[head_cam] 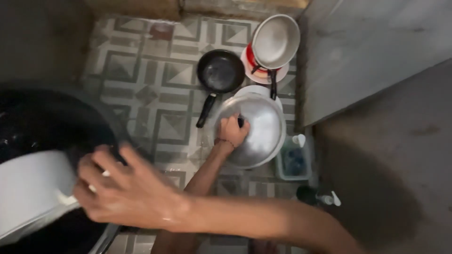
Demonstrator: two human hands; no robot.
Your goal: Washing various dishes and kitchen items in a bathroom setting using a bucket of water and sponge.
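Fingers of the right hand [232,130] grip the black knob of a round silver metal lid [254,131] on the tiled floor [141,70]. The left hand [125,188] clasps a white basin's [33,193] rim inside a black tub [42,122]. A clear square container [294,162] sits just beside the lid.

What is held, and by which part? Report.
The far hand grips the round metal lid by its dark top knob. Near hand: blurred, cannot tell.

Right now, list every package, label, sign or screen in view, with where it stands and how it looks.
No signs or screens show.
Tub: on the floor right of the metal lid, a clear squarish container with dark blue contents.
White bottle: at the tub's top edge, only a small white top shows.
Dark bottle: on the floor below the tub, dark body, white spout.
No label is legible.
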